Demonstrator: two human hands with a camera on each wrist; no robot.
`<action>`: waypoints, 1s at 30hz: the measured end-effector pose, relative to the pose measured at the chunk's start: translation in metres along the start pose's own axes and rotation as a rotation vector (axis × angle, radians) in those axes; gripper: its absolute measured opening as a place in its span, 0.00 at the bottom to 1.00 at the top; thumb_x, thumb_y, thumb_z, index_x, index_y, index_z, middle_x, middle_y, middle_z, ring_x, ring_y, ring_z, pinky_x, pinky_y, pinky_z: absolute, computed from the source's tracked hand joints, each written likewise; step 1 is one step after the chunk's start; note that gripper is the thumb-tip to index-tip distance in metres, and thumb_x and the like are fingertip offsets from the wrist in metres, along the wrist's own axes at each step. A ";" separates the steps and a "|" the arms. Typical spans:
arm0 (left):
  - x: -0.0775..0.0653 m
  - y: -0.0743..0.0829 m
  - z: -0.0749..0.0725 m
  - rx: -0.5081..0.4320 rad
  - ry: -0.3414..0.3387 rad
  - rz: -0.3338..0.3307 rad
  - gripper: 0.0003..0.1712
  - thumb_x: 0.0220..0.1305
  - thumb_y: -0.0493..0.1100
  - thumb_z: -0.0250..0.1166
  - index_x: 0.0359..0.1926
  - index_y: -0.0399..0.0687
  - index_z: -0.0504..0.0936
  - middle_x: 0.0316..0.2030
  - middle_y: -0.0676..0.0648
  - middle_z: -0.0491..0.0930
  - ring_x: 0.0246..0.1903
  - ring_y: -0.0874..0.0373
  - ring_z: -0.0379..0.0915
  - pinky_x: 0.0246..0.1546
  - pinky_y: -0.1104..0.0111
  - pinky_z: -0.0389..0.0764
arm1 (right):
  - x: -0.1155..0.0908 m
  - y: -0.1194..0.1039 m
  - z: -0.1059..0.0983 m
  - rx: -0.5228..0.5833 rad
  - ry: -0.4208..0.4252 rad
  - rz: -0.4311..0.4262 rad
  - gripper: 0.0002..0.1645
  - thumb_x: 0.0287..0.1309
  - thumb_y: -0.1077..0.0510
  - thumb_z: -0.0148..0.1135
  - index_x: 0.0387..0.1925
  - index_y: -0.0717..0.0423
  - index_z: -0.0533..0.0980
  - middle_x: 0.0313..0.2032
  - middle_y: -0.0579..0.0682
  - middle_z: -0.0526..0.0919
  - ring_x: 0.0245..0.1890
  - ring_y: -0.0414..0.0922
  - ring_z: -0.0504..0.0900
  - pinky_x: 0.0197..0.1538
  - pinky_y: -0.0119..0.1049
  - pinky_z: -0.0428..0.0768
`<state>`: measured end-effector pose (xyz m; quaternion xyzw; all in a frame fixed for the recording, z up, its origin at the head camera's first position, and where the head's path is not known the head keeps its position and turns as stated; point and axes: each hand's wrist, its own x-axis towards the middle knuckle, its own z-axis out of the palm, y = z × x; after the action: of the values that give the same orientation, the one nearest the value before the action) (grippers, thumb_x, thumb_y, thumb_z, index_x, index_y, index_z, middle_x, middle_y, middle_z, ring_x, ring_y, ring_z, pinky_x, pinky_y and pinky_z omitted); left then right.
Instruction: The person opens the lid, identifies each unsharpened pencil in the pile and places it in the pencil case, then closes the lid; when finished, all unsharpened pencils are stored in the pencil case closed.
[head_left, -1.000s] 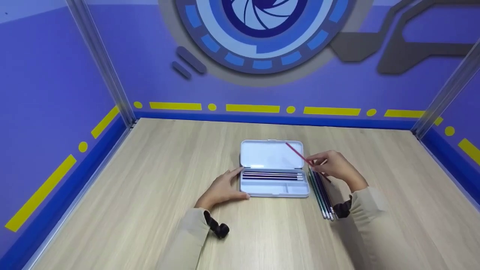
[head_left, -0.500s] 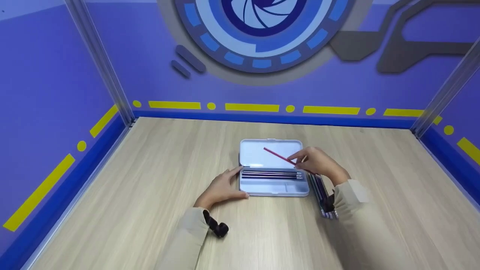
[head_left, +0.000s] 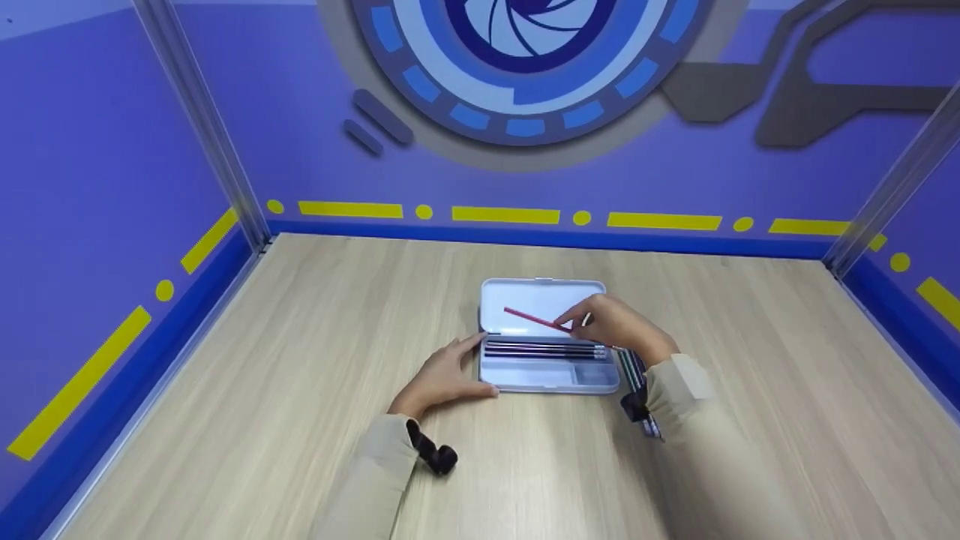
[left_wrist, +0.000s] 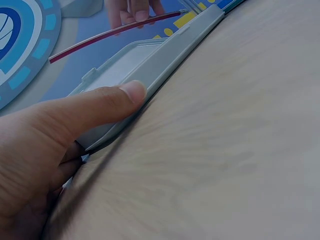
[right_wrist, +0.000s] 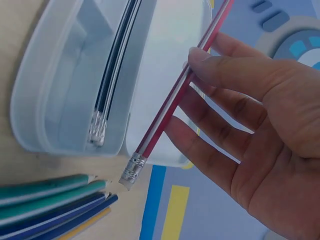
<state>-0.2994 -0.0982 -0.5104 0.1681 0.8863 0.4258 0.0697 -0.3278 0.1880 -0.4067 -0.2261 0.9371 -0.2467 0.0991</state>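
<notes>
A white pencil case (head_left: pixel 525 375) lies unfolded on the table, its lid (head_left: pixel 517 292) laid back. Dark pencils (head_left: pixel 540 350) fill its rear compartment, erasers toward the right. My left hand (head_left: pixel 442 379) holds the case's left end, thumb (left_wrist: pixel 115 102) along the front side and fingers round the back. Above the lid, my right hand (head_left: pixel 619 326) pinches a red pencil (head_left: pixel 529 316) between thumb and fingers. That pencil is tilted, apart from the case, with its eraser end (right_wrist: pixel 132 170) toward the right. More pencils (right_wrist: pixel 55 202), green, blue and yellow, lie right of the case, partly under my right wrist.
The front compartment (right_wrist: pixel 65 100) of the case has a divider toward its right end. A wooden table (head_left: pixel 360 300) spreads around the case. Purple-blue panels (head_left: pixel 480 187) stand behind and on both sides. Black wrist cameras (head_left: pixel 442 459) sit on both wrists.
My right hand has carried the red pencil leftward from beside the loose pencils to over the lid, and the pencil now lies flatter. My left hand has stayed on the case.
</notes>
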 end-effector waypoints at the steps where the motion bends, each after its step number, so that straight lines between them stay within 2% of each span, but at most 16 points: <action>1: 0.000 0.000 0.000 0.000 0.000 -0.001 0.59 0.37 0.59 0.79 0.72 0.59 0.62 0.70 0.32 0.58 0.70 0.35 0.50 0.70 0.44 0.55 | 0.001 -0.001 0.001 -0.001 -0.003 -0.003 0.19 0.55 0.71 0.63 0.46 0.51 0.85 0.40 0.54 0.87 0.37 0.46 0.79 0.45 0.41 0.84; 5: 0.000 0.000 0.000 0.002 -0.002 -0.002 0.59 0.37 0.59 0.79 0.72 0.59 0.61 0.70 0.32 0.58 0.70 0.35 0.52 0.69 0.45 0.56 | 0.003 -0.004 0.004 -0.021 0.004 -0.010 0.18 0.55 0.70 0.64 0.45 0.50 0.85 0.39 0.50 0.87 0.37 0.45 0.79 0.45 0.39 0.84; 12: 0.002 0.002 0.000 0.019 -0.002 0.008 0.58 0.37 0.59 0.79 0.71 0.59 0.62 0.69 0.32 0.59 0.70 0.36 0.53 0.69 0.46 0.58 | 0.005 -0.004 0.009 -0.058 0.012 -0.072 0.17 0.53 0.72 0.63 0.41 0.53 0.86 0.36 0.52 0.88 0.33 0.43 0.79 0.42 0.39 0.84; 20: 0.001 0.003 -0.002 0.024 -0.007 0.005 0.59 0.38 0.60 0.79 0.72 0.58 0.61 0.69 0.31 0.58 0.69 0.35 0.53 0.69 0.45 0.57 | 0.005 -0.006 0.013 -0.038 0.004 -0.020 0.15 0.54 0.70 0.64 0.41 0.56 0.86 0.38 0.54 0.88 0.34 0.44 0.80 0.44 0.41 0.84; 30: -0.001 0.002 -0.002 0.026 -0.005 0.000 0.59 0.38 0.60 0.79 0.72 0.58 0.61 0.69 0.30 0.58 0.69 0.34 0.53 0.69 0.44 0.57 | 0.002 -0.005 0.015 -0.003 -0.012 0.029 0.14 0.55 0.67 0.65 0.44 0.57 0.85 0.37 0.53 0.87 0.34 0.44 0.80 0.44 0.41 0.84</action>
<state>-0.2988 -0.0992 -0.5077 0.1699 0.8915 0.4141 0.0696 -0.3233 0.1769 -0.4172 -0.2144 0.9399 -0.2426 0.1082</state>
